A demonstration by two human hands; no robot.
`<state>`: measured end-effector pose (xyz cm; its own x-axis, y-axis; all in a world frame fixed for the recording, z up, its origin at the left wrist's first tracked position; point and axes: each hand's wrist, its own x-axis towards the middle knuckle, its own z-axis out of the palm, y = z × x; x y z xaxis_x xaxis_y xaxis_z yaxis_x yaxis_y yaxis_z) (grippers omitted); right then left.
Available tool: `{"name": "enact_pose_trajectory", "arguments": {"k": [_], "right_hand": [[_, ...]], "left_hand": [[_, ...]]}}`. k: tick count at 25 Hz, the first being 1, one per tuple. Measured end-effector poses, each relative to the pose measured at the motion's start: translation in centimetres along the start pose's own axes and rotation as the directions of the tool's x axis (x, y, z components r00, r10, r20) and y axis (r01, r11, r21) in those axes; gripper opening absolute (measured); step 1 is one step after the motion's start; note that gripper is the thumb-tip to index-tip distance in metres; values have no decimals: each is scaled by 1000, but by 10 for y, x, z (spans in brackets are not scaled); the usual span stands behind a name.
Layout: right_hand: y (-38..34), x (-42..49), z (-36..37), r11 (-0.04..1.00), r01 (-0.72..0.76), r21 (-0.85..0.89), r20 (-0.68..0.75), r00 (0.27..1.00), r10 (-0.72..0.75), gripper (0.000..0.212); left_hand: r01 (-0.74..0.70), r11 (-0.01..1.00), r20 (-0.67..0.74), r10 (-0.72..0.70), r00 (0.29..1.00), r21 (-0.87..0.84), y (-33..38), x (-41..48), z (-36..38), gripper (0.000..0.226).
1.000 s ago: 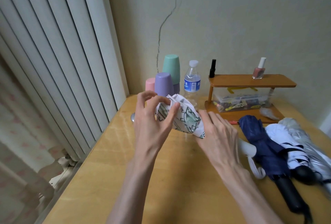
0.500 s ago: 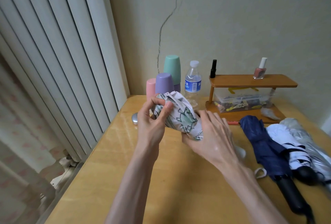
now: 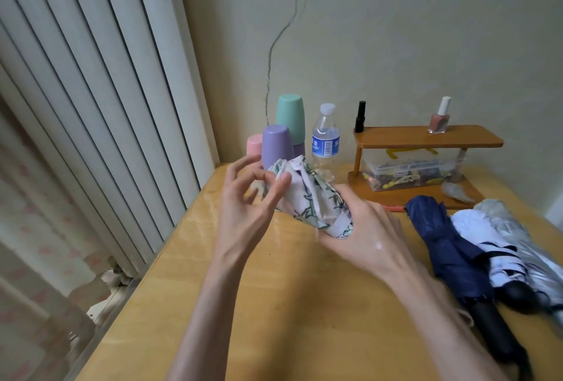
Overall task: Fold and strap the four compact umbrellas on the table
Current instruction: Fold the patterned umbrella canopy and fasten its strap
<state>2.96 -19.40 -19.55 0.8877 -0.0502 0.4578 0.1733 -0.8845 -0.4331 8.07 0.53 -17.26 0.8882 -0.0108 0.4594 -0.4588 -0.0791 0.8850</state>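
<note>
A person works a patterned umbrella (image 3: 307, 198) into shape above a wooden counter (image 3: 274, 304), holding it slantwise in mid-air near the far left corner. The right hand (image 3: 365, 228) is wrapped round the bundle's near end, where a lilac strap (image 3: 338, 225) circles the cloth; whether that strap is fastened cannot be told. The left hand (image 3: 249, 207), some fingers (image 3: 243, 165) lifted and spread, pinches the loose pleats at the far end with its thumb pressed on the fabric. Three more lie side by side on the counter's right: a navy umbrella (image 3: 441, 246), a pale umbrella (image 3: 487, 243) touching it, and a silver umbrella (image 3: 518, 228) furthest right. The step in hand appears to be tidying the pleats before the strap is cinched. Done well, it likely means laying every pleat flat in the same direction, keeping the right-hand grip firm so the roll cannot spring loose, then drawing the strap snug over smooth cloth rather than a bunched fold, and pressing its fastener fully home.
</note>
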Motion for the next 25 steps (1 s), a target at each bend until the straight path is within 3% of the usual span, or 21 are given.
{"name": "enact_pose_trajectory", "arguments": {"k": [2,5,7,9,11,13,14,19,23,25], "right_hand": [[4,1,4,994,54,-94,-81,995,-62,75],[6,3,2,998,-3,-62,-160,987,-7,69],[7,3,7,998,-35,-61,-157,987,25,64],[8,3,12,993,-50,-111,-157,987,32,67],[9,3,17,978,-38,-204,-210,978,-6,74],[9,2,21,950,-38,-308,-299,952,-59,74],[8,1,21,941,-48,-334,-336,939,-71,73],[3,-1,25,928,-54,-370,-355,931,-88,66],[9,0,23,924,-109,-366,-346,938,-26,70],[10,1,21,923,-118,-365,-344,939,-16,71]], "left_hand": [[-5,999,-43,6,999,38,-2,2,-4,29],[34,996,-25,-36,999,-83,-6,2,-6,17],[16,997,-40,-19,999,-77,-7,3,-2,13],[-33,999,-105,35,994,22,-4,2,6,11],[-89,974,-169,126,977,210,0,-3,15,24],[-104,923,-164,175,971,370,2,-5,20,31],[-91,926,-153,156,976,365,3,-5,22,24],[160,987,-68,-160,985,-4,-2,1,17,5],[209,953,-103,-235,966,-220,-2,-4,18,14],[185,951,-103,-216,971,-250,1,-5,19,17]]}}
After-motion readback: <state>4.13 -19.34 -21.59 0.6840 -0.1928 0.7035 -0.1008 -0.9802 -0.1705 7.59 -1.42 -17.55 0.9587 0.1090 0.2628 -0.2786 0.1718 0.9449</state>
